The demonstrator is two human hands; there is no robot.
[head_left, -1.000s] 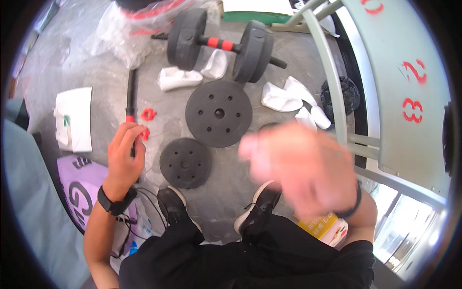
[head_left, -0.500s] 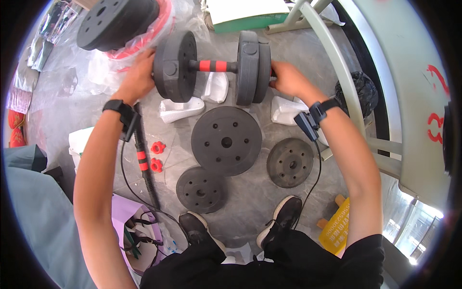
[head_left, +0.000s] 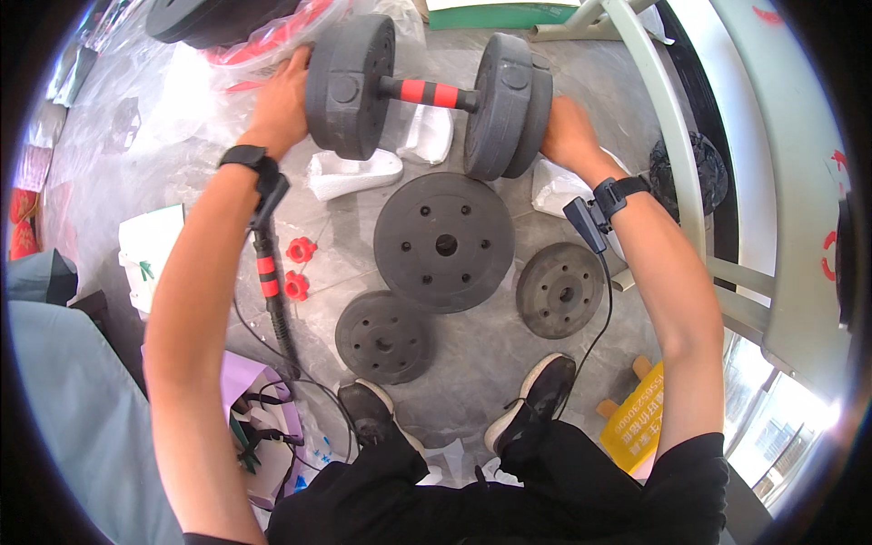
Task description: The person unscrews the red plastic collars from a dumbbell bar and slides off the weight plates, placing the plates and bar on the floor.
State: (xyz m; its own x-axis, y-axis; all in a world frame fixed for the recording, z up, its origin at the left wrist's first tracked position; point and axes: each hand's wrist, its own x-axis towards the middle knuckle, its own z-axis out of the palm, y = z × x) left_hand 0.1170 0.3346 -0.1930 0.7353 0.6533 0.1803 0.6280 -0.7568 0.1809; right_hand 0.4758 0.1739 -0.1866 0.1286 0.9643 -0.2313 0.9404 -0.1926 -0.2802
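Observation:
A black dumbbell [head_left: 429, 94] with a red-banded bar lies crosswise between my hands, thick plates at both ends. My left hand [head_left: 278, 107] grips its left end from outside the plates, some fingertips hidden. At the other end my right hand [head_left: 570, 134] is closed, its fingers largely behind the outer plate. Nearer to me on the floor lie a large black weight plate [head_left: 413, 250] and two smaller ones, one at left [head_left: 359, 350] and one at right [head_left: 536, 304]. Left of them are a loose threaded bar [head_left: 279, 318] and two red star nuts [head_left: 301, 250].
White foam pieces [head_left: 354, 174] lie below the dumbbell. More black plates [head_left: 222, 18] rest on red-and-clear wrapping at the far left. A pale metal frame [head_left: 668, 118] stands at right. A purple bag [head_left: 289, 418] and yellow packet [head_left: 636, 422] lie near my shoes.
The dumbbell, still between both hands, sits farther up and right in the picture, its right end tilted slightly lower. The whole view has also shifted, moving the floor items up and right.

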